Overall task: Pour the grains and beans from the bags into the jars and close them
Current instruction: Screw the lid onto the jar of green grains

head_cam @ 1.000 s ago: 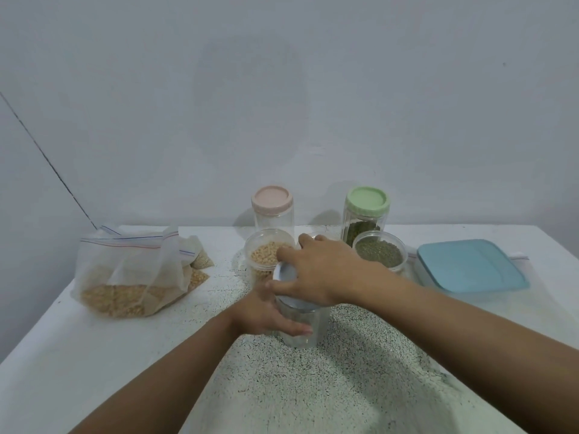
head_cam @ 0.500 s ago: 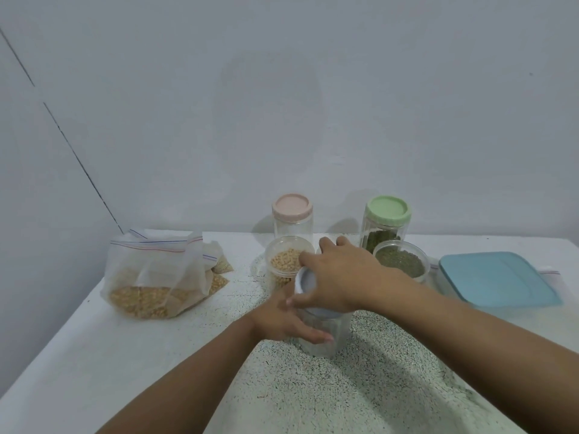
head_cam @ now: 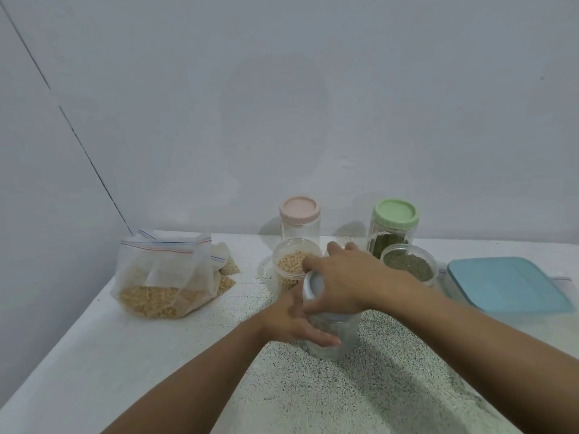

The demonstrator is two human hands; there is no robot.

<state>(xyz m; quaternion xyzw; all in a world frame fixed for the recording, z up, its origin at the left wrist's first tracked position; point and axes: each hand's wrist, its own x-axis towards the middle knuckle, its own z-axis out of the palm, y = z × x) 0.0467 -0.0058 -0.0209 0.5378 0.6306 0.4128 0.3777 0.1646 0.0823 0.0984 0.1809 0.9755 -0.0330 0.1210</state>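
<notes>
A clear jar (head_cam: 340, 338) stands on the speckled table in front of me. My left hand (head_cam: 293, 321) grips its side. My right hand (head_cam: 344, 278) lies over its top, fingers curled round a white lid (head_cam: 313, 285). Behind it an open jar of yellow beans (head_cam: 293, 263) and an open jar of green grains (head_cam: 407, 264) stand without lids. Further back are a pink-lidded jar (head_cam: 300, 219) and a green-lidded jar (head_cam: 393, 228). A zip bag of yellow grains (head_cam: 163, 277) lies at the left.
A flat container with a blue lid (head_cam: 507, 283) sits at the right, over a clear bag. Smaller bags (head_cam: 227, 270) lie behind the big one. The wall runs close behind the jars. The table's left edge (head_cam: 62, 346) slants toward me.
Both hands stay on the jar and lid; the right hand has turned slightly on the lid. My head has tilted up and left, so everything sits lower and further right in the view.
</notes>
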